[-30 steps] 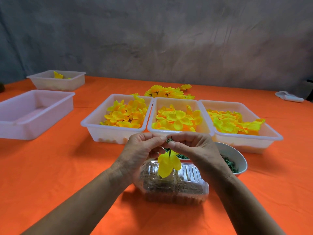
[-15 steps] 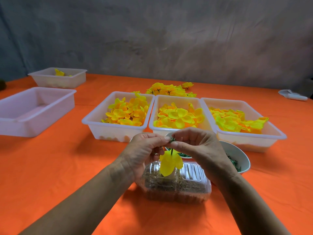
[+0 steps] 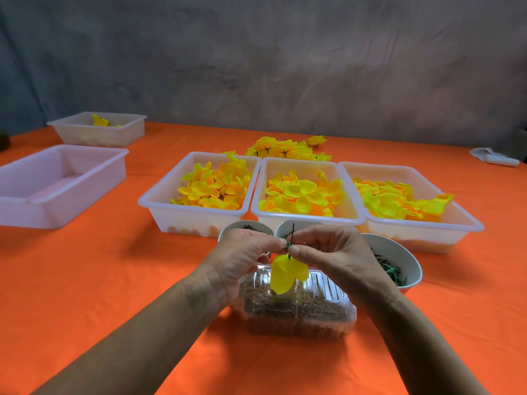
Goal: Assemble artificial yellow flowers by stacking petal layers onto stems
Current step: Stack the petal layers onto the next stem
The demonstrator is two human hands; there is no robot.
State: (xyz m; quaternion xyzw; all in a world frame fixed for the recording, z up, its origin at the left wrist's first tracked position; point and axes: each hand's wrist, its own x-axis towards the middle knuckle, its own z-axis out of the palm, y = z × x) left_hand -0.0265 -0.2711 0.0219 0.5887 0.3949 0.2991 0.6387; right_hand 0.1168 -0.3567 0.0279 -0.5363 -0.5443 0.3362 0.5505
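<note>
Pinching stem (image 3: 292,232) | left hand (image 3: 242,260) grip, right hand (image 3: 333,252) grip fingertip-to-fingertip | petal layer (image 3: 286,273) hanging below

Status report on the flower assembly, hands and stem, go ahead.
Left hand and right hand both pinch thin dark stem. Yellow fabric petal layer hangs below fingers. Clear plastic clamshell box directly underneath; nothing blocking.

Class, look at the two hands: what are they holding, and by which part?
Both the left hand and right hand pinch a thin flower stem at its small green collar, above the hanging yellow petal layer.
</note>
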